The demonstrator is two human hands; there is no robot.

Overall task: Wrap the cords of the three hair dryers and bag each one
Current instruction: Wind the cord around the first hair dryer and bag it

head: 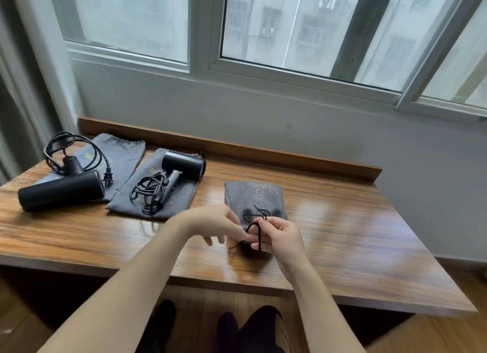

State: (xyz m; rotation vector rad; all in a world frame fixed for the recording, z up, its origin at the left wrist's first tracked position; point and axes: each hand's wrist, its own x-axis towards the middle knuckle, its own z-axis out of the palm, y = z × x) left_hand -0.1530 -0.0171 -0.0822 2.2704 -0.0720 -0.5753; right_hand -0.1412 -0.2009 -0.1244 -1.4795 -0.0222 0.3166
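Note:
A bulging grey bag (255, 197) lies mid-table, its contents hidden. At its near mouth, my left hand (214, 222) and my right hand (275, 236) both pinch its black drawstring (258, 221), which loops between them. A black hair dryer (181, 168) with a loosely bundled cord (149, 192) lies on a flat grey bag (158, 202) to the left. At the far left, another black hair dryer (62, 189) rests on a third grey bag (120, 155), its cord (71, 147) spread in wide loops.
The wooden table (342, 234) has a raised back rail (237, 147) against a white wall under a window. A curtain (23, 89) hangs at the left. My dark-clothed legs (250, 331) show below the table's front edge.

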